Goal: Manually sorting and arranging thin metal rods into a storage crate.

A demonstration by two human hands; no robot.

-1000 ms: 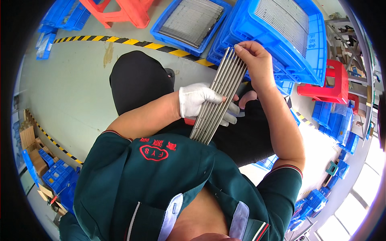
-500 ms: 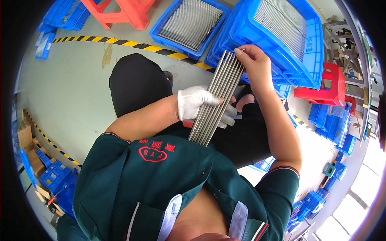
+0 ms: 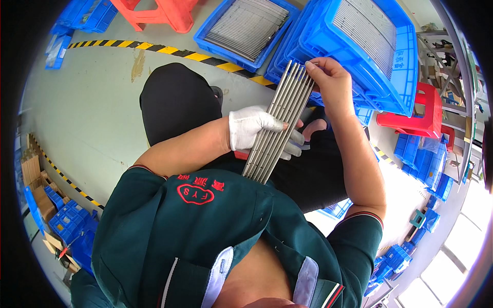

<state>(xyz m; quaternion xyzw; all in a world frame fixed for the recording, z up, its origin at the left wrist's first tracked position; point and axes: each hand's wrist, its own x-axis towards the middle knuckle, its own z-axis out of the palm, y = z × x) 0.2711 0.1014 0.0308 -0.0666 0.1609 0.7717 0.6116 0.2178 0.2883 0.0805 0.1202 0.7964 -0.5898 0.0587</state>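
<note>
A flat row of several thin metal rods (image 3: 281, 110) slants across my lap, its near end close to my shirt. My left hand (image 3: 251, 127), in a white glove, is closed round the rods near their middle. The thumb lies over the top while the other fingers show beyond the right side. At the far right end of the row, my bare right hand (image 3: 334, 84) pinches the tip of a rod between thumb and fingers. The far tips of the rods are slightly uneven.
Ahead at the right stands a stack of blue crates (image 3: 405, 77) topped with rods. Left of it is another blue crate (image 3: 205, 43) of rods. Red stools (image 3: 163, 15) stand at the far left and right (image 3: 423, 110). Black-and-yellow tape (image 3: 167, 50) crosses the floor.
The view has shifted slightly, moving the crates a little right. Both hands keep their hold on the rods, and the far tips look slightly more spread apart.
</note>
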